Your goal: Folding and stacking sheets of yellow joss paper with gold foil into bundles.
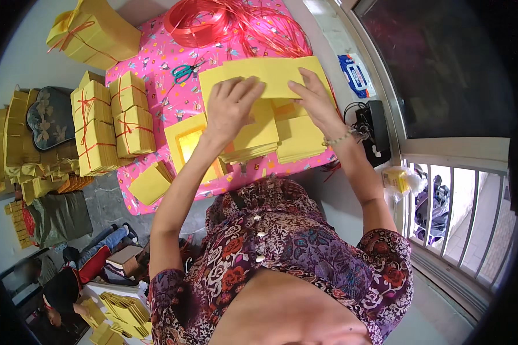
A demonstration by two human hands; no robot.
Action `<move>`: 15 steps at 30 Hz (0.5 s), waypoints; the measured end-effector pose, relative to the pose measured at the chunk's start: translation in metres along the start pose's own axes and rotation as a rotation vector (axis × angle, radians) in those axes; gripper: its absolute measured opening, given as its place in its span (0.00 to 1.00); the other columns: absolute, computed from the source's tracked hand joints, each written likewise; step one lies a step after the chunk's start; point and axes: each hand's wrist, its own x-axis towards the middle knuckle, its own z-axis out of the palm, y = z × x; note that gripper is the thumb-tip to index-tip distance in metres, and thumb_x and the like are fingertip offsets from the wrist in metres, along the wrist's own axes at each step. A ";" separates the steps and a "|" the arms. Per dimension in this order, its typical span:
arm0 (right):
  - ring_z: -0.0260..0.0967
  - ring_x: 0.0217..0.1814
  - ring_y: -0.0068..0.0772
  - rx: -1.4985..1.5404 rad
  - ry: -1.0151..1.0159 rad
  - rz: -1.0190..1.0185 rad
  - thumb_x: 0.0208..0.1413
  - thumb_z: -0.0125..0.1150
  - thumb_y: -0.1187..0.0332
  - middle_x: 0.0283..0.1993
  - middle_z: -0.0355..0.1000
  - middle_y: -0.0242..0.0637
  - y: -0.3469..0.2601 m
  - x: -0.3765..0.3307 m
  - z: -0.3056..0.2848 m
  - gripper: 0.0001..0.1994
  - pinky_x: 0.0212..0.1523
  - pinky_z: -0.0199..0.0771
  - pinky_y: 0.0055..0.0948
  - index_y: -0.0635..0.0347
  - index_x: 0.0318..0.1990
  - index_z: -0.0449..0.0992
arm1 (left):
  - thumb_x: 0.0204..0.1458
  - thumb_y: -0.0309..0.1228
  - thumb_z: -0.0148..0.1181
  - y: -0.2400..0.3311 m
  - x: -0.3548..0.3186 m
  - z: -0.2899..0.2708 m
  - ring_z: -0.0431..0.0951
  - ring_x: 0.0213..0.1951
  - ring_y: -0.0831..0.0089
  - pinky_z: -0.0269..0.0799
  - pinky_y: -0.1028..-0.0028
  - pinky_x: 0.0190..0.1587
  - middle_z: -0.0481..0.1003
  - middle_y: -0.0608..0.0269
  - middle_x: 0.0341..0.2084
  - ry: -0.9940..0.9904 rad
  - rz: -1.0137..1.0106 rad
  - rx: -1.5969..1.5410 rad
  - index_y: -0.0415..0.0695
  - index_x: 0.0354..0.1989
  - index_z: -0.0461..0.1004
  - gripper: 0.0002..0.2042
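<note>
Now holding a yellow paper sheet (270,77) above the pink tablecloth (155,69), left hand (231,106) and right hand (312,98) apart, each pinching a side, likely to crease it or topple the loose yellow paper stacks (270,141) beneath through uneven pulling.

Teal-handled scissors (183,71), a coil of red string (197,24), tied yellow paper bundles (112,118) on the pink patterned cloth (155,63).
</note>
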 end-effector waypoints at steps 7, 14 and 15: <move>0.64 0.66 0.32 -0.045 0.050 -0.172 0.62 0.55 0.78 0.65 0.66 0.44 0.053 -0.041 -0.103 0.30 0.66 0.64 0.31 0.63 0.70 0.52 | 0.47 0.27 0.67 0.044 -0.029 -0.017 0.73 0.54 0.55 0.68 0.59 0.54 0.73 0.56 0.55 -0.052 -0.110 -0.301 0.50 0.58 0.75 0.25; 0.62 0.67 0.30 -0.050 -0.018 -0.007 0.61 0.53 0.81 0.64 0.66 0.44 0.120 -0.082 -0.132 0.30 0.66 0.64 0.31 0.63 0.69 0.51 | 0.51 0.20 0.63 0.031 -0.114 -0.039 0.75 0.52 0.54 0.70 0.61 0.53 0.76 0.51 0.50 0.064 -0.496 -0.318 0.45 0.55 0.77 0.21; 0.64 0.66 0.30 -0.084 -0.023 -0.032 0.61 0.53 0.82 0.63 0.67 0.43 0.130 -0.081 -0.129 0.30 0.65 0.64 0.31 0.62 0.69 0.51 | 0.52 0.20 0.62 0.029 -0.125 -0.044 0.75 0.52 0.55 0.70 0.62 0.54 0.76 0.51 0.50 0.074 -0.583 -0.302 0.44 0.55 0.77 0.19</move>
